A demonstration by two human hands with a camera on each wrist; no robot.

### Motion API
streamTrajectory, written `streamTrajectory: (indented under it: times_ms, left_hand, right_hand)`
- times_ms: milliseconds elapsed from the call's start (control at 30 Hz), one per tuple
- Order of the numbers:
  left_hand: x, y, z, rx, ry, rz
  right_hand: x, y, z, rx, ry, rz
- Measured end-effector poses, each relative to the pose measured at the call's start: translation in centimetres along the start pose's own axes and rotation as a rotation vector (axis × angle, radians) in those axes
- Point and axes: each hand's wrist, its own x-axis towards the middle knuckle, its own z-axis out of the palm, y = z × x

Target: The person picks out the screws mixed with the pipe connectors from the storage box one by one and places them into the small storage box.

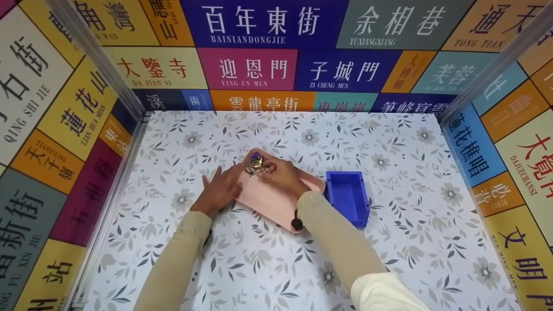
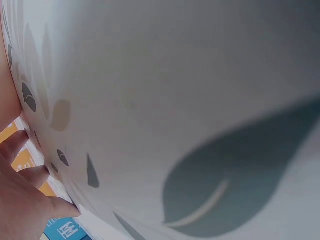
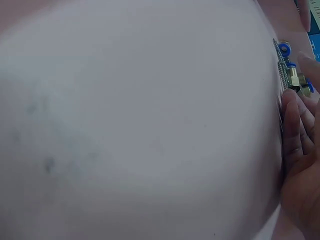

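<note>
We see the small heap of brass fittings (image 1: 255, 164) with blue caps lying at the far corner of the pink tray (image 1: 272, 203), which rests on the floral tabletop (image 1: 389, 242) with its long axis running diagonally from that far corner toward the person's near right. The right hand (image 1: 281, 174) is the nearer of the 2: its fingertips reach forward and left into the heap, so the fittings lie just ahead of its fingers, touching them. Its fingers look curled around the pile, though from the head view we cannot tell whether any piece is actually pinched. The left hand (image 1: 220, 190) lies flat with straight fingers against the tray's left edge, its fingertips pointing toward the heap but just short of it. The blue bin (image 1: 348, 196) sits just beside the tray on the right, behind the right forearm. The right wrist view adds what the head view cannot: close up, 2 or 3 threaded brass fittings (image 3: 290, 75) with blue rings sit directly at the fingertips (image 3: 292, 117), the rest of the frame filled by blurred pink tray. The left wrist view shows only the tabletop pattern very close and the edge of the left hand (image 2: 22, 200), fingers extended, no fittings at all.
</note>
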Motion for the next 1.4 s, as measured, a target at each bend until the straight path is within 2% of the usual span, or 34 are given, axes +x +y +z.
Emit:
streamTrajectory:
  times_ms: [200,400,700,933,1133,1400]
  left_hand:
    - [-0.02,-0.14,0.08,-0.006,0.02,0.04]
    - [0.17,-0.04,0.16,-0.009,0.021,0.022]
    - [0.42,0.02,-0.04,0.002,-0.016,-0.025]
    - [0.35,-0.19,-0.05,-0.001,-0.018,-0.024]
    - [-0.01,-0.48,0.03,0.009,-0.025,-0.007]
    - [-0.2,-0.5,0.12,0.009,-0.032,-0.028]
  right_hand:
    - [0.03,0.25,0.09,-0.051,0.029,-0.05]
    - [0.19,0.39,0.21,-0.075,0.036,-0.053]
    - [0.46,0.12,0.13,-0.085,0.049,-0.036]
    - [0.48,0.02,0.11,-0.065,0.056,-0.041]
    - [0.46,0.03,0.42,-0.095,0.086,-0.07]
    - [0.42,0.38,0.72,-0.056,0.09,-0.071]
